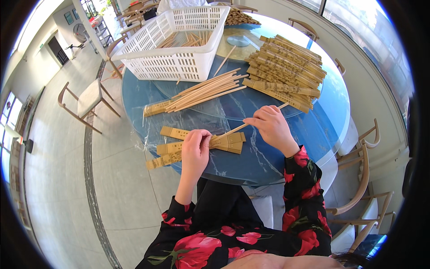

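Observation:
My left hand is closed at the near edge of the round table, pinching a gold paper sleeve at one end. My right hand, to its right, grips a pale wooden chopstick between thumb and fingers. The chopstick slants down to the left, its lower end at my left fingertips; whether it is inside the sleeve cannot be made out. Several flat gold paper sleeves lie fanned out under and beside my left hand. Beyond them rests a loose bundle of wooden chopsticks, partly over another gold sleeve.
A white slotted plastic basket with more chopsticks stands at the far left of the blue marbled table. A tall stack of gold sleeves fills the far right. Clear plastic film lies at the left edge. Wooden chairs surround the table.

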{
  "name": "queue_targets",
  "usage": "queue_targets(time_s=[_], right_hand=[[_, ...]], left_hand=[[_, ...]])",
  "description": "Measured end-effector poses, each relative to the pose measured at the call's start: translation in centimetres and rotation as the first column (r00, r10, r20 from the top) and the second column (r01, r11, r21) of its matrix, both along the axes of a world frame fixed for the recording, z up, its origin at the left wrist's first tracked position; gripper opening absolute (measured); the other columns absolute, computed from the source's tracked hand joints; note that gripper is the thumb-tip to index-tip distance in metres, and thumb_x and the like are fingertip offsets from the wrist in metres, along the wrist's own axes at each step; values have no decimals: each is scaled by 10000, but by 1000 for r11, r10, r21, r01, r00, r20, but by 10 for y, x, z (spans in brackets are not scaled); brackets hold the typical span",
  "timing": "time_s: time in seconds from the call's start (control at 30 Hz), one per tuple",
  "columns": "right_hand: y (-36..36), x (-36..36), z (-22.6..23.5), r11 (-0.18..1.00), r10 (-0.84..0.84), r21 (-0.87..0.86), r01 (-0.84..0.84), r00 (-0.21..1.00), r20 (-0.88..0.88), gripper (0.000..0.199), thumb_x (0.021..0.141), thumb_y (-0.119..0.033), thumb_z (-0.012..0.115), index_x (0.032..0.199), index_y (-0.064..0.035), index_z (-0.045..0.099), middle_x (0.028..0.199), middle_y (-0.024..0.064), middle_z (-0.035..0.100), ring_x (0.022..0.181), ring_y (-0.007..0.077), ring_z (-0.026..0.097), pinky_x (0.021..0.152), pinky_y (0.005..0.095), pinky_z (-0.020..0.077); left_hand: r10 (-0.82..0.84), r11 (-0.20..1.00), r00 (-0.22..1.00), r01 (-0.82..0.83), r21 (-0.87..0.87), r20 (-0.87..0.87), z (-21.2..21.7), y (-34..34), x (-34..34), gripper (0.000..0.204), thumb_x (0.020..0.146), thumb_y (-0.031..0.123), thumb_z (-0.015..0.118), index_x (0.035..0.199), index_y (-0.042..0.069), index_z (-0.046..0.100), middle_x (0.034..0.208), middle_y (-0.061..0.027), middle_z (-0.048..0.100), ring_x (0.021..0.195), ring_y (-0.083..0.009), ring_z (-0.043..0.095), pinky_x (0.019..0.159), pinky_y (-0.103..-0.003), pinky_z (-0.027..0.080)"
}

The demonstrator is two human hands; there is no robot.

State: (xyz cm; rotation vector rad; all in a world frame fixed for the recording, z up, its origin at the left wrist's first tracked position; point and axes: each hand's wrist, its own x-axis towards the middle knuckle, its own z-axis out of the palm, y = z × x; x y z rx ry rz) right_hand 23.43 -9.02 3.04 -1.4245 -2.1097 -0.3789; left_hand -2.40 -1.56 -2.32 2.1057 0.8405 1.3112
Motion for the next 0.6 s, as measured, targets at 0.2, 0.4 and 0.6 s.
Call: queue_targets(time_s=[0.2, 0.4, 0.6], right_hand=[[-2, -2, 0, 1000, 3, -28, -2, 1000, 19, 327, 756, -27, 665, 1052, -147, 739, 908, 11, 602, 957, 225, 586, 879, 374, 452], [-2, -4, -3, 999, 7, -33, -7, 1000, 16, 313, 767, -39, 671, 1056, -140, 736, 913, 12, 611, 954, 228, 589, 864, 376, 455], [-1, -23, -7, 999, 34, -36, -34, 999, -4, 332, 815, -65, 653, 1144, -104, 671, 919, 12, 645, 928, 220, 606, 836, 362, 467]], left_hand=[[12, 999, 1000, -11, 34, -9, 1, -1, 2, 36, 911, -10, 652, 927, -6, 620, 885, -130, 655, 830, -318, 627, 745, -373, 500], [25, 998, 999, -23, 63, -36, -1, -1, 2, 44, 901, -13, 659, 927, -2, 626, 896, -128, 664, 852, -323, 631, 759, -381, 505], [42, 973, 992, -14, 229, -121, 0, -4, 9, 84, 874, -17, 665, 941, 13, 624, 920, -111, 656, 880, -317, 628, 771, -385, 509]])
